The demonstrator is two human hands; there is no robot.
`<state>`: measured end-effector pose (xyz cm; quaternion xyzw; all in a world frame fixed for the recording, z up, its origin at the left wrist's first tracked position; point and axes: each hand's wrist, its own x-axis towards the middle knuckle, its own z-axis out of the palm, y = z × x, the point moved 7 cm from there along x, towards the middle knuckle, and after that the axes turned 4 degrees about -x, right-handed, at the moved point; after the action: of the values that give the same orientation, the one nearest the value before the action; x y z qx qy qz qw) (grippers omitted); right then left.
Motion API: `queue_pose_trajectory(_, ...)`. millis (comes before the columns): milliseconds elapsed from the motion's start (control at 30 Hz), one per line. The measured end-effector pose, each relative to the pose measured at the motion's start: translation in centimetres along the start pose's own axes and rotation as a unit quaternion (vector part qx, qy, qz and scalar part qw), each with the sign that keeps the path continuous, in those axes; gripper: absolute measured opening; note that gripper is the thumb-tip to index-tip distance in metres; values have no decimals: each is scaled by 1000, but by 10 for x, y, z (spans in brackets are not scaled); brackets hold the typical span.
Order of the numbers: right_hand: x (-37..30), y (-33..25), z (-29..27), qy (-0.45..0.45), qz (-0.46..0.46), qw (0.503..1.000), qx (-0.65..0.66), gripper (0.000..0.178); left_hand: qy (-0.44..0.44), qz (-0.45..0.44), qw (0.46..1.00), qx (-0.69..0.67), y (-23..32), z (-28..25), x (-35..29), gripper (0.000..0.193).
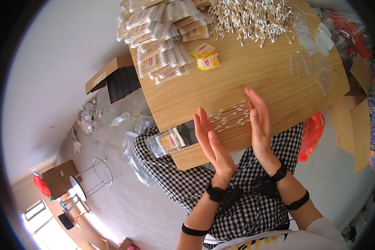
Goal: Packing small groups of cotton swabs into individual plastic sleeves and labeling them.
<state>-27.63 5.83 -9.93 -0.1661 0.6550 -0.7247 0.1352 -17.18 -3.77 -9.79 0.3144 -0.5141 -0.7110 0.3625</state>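
Note:
A small batch of cotton swabs [230, 116] lies side by side on the wooden table [262, 73]. My left hand [213, 146] stands on edge at the swabs' left end, fingers stretched out. At their right end my right hand [260, 123] is held the same way, palm facing inward. Neither hand grips anything; whether the palms touch the swab tips I cannot tell. Left of my left hand, a clear bag of swabs with a yellow card [170, 141] rests on a dark flat object [189, 132] at the table's edge, partly hidden by that hand.
Stacked filled swab packs [160, 41] cover the far left, beside loose yellow cards [207, 56]. A big heap of swabs [254, 16] lies at the back. Clear empty bags [306, 62] are at the right. A cardboard box [348, 121] and red bag [312, 135] flank the table.

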Motion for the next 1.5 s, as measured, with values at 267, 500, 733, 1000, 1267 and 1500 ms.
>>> queue_pose_trajectory(267, 3, 2, 2, -13, -9, 1000, 4, 55, 5, 5, 1000, -5, -1, 2, 5, 62)
queue_pose_trajectory(500, 9, 2, 4, -14, -17, 1000, -13, 58, -10, 29, 999, -17, 2, 9, 10, 60)
queue_pose_trajectory(733, 20, 1, 16, -34, -12, 999, -15, 58, -33, 25, 999, -19, -4, 15, 21, 61)
queue_pose_trajectory(1000, 23, 6, 10, -41, 6, 999, 23, 60, -35, 13, 998, -43, -4, 15, 26, 65)
queue_pose_trajectory(1267, 22, 7, 5, -35, 6, 997, 61, 56, -73, 19, 997, -7, -2, 20, 22, 67)
queue_pose_trajectory(1500, 32, -29, -18, -16, -120, 960, -254, 21, -328, 182, 733, 567, -9, 30, -21, 91)
